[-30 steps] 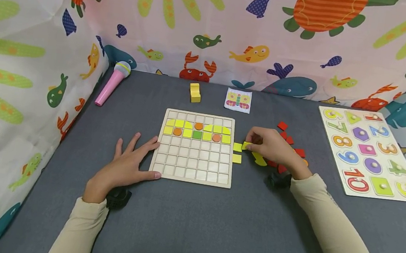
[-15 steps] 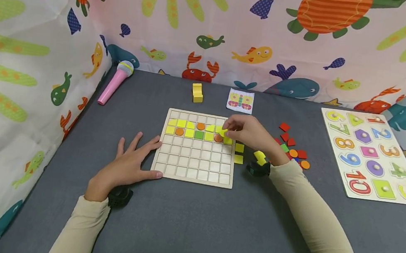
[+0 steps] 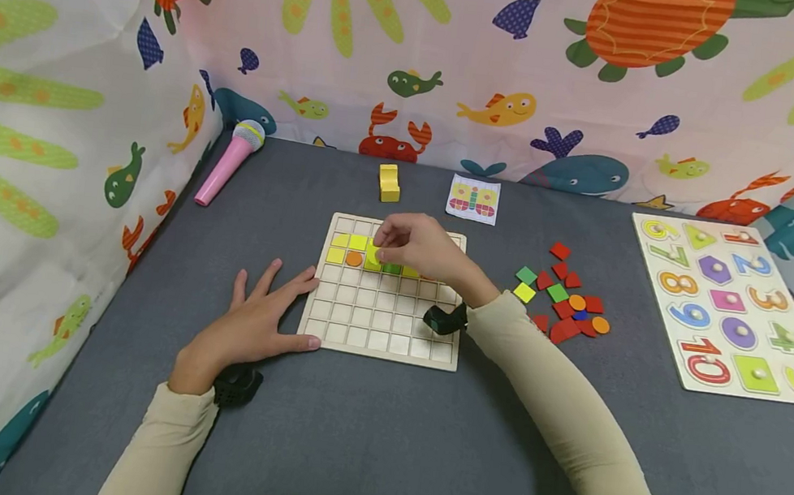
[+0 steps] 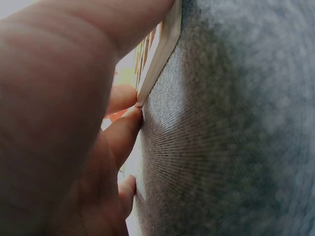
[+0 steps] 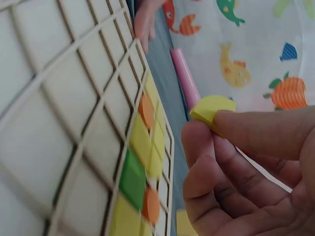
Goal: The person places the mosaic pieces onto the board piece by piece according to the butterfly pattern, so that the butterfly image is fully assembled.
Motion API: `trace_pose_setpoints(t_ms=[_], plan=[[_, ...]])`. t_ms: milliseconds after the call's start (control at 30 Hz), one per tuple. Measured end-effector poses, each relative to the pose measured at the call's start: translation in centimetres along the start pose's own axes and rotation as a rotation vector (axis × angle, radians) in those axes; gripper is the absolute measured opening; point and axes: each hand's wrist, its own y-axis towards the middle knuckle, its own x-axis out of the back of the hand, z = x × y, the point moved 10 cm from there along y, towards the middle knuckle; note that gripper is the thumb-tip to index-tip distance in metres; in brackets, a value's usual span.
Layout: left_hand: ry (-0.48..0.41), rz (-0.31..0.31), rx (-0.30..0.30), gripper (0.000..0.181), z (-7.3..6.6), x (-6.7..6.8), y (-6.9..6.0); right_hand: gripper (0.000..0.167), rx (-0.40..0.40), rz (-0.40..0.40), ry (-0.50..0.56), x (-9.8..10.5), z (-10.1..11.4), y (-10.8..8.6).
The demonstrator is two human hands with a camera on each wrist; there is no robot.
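While your spread left hand touches the left edge of the board, your right hand, now nearer its far-left corner than before, pinches a yellow, curved-edged tile.

Around one grid board, we count one microphone left, one picture card behind, and, to the right, one number board, two loose green squares, one yellow square, two orange discs, one blue piece.
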Motion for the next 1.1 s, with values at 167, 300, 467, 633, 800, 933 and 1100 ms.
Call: trace_pose_setpoints(t_ms=[167,300,467,633,800,933,1100], plan=[[-0.001,-0.002,-0.003,0.100,0.0,0.0,0.0,0.009,0.019,0.005,-0.009,-2.2,0.7,1.4],[0.000,-0.007,-0.011,0.099,0.0,0.0,0.0,0.007,0.013,0.000,-0.058,-3.9,0.9,2.2],[-0.002,-0.014,-0.016,0.099,-0.1,0.1,0.0,0.007,0.036,0.001,-0.182,-5.6,1.5,2.7],[0.002,-0.018,-0.019,0.099,-0.2,0.1,0.1,0.009,0.079,-0.009,-0.280,-6.5,2.3,2.7],[0.006,-0.018,-0.016,0.100,-0.1,0.2,0.0,0.014,0.073,-0.014,-0.332,-6.9,2.4,2.7],[0.005,-0.015,-0.017,0.100,-0.1,0.1,0.0,0.017,0.046,-0.010,-0.371,-6.8,2.3,2.8],[0.008,-0.016,-0.017,0.100,-0.1,0.1,0.0,0.020,0.005,0.005,-0.419,-7.1,2.2,3.1]])
